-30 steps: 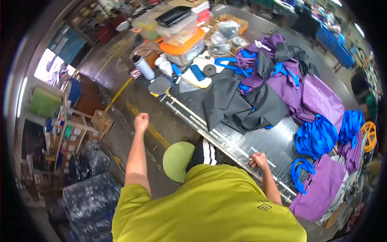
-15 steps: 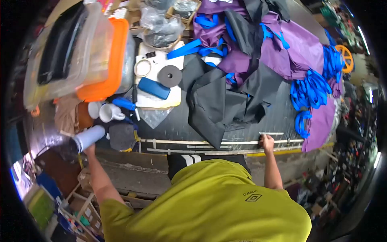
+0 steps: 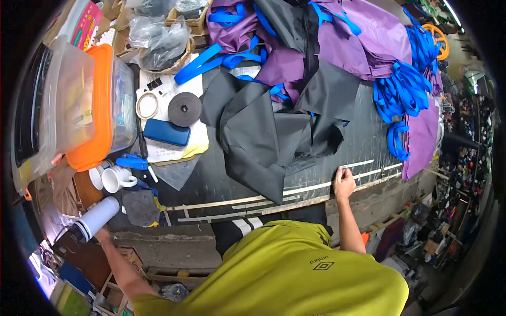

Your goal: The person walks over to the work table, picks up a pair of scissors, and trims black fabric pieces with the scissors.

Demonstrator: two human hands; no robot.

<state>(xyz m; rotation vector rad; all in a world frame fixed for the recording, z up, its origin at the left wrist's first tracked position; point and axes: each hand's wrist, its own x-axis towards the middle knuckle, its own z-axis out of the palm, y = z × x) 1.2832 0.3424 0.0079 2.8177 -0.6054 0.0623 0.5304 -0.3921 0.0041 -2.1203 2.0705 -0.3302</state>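
On the left, a pale cylindrical bottle [image 3: 100, 217] with a dark, strapped end is tilted beyond the table edge. My left hand [image 3: 102, 233] is closed against it, its fingers mostly hidden behind the bottle. Over the table's near edge, my right hand [image 3: 344, 184] is curled with its fingertips together; whatever they hold, if anything, cannot be made out. A thin white strip [image 3: 359, 164] lies beside those fingertips. Black fabric [image 3: 258, 131] is heaped in the middle of the table, left of my right hand. A white mug [image 3: 113, 180] stands above the bottle.
An orange-rimmed plastic bin [image 3: 103, 105] stands at left. Beside it are a tape roll [image 3: 147, 106], a dark coiled roll [image 3: 184, 109] and a blue case [image 3: 166, 132]. Purple fabric [image 3: 387, 45] and blue straps [image 3: 403, 89] cover the far right.
The view has shifted, so the table's left-hand items appear lower and further left. My left hand stays at the bottle. My right hand remains closed near the white strip.
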